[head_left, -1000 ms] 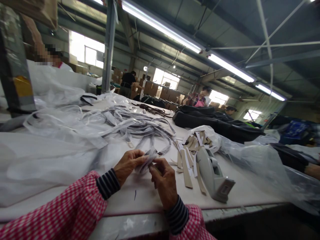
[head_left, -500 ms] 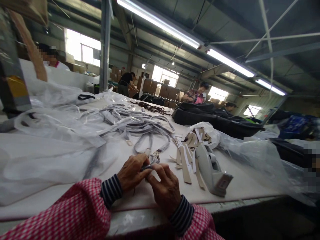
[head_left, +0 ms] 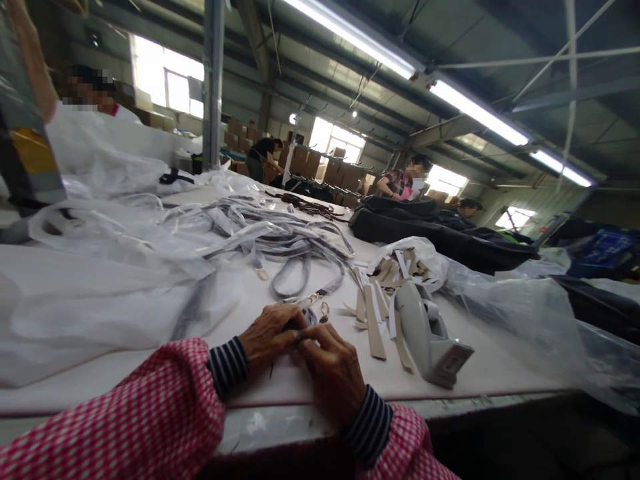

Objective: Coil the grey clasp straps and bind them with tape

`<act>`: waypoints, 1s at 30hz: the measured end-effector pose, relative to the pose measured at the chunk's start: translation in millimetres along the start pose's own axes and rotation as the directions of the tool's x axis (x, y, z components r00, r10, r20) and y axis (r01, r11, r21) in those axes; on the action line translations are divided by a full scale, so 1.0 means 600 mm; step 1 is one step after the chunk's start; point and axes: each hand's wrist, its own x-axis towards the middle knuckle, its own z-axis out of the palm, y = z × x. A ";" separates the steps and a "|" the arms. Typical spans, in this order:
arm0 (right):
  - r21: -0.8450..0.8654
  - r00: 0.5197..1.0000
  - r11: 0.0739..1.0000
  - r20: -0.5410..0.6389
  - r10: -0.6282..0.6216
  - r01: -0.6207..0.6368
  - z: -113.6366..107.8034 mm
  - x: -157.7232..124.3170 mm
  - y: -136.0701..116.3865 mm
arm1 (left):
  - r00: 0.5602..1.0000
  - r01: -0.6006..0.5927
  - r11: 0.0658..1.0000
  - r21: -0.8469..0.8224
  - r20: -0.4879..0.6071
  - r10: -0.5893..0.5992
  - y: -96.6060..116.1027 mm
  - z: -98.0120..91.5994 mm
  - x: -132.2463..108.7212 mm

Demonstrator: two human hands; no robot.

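Observation:
My left hand and my right hand meet at the near part of the table, fingertips pinched together. Between them is a grey strap, mostly covered by the fingers. Gold-coloured metal clasps show just beyond the fingertips. A looped grey strap lies right behind the hands, close to a larger tangle of grey straps, some with clear plastic over them. Exactly what the fingertips press on is hidden.
A grey tape dispenser stands to the right, beside beige and white strips and a plastic bag of strips. Plastic sheeting covers the left. Black bags and brown straps lie farther back. Several people work beyond.
The view has shifted slightly. Both hands stay together, the fingers now closer over the strap, covering more of it. A metal clasp shows more plainly beyond the right fingertips.

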 end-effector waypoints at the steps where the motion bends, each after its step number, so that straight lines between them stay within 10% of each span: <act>1: 0.032 1.000 0.999 0.004 0.018 -0.018 -0.001 0.002 0.001 | 1.000 -0.002 1.000 -0.024 -0.013 0.001 0.000 0.000 0.000; 15: 0.384 0.885 0.800 0.254 0.389 -0.462 -0.012 0.067 0.037 | 0.991 0.051 0.997 -0.052 -0.122 -0.057 0.017 0.000 -0.007; 30: 0.445 0.784 0.760 0.606 0.134 -0.474 -0.010 0.121 0.085 | 0.983 -0.085 0.988 0.130 -0.149 0.104 -0.001 0.024 -0.009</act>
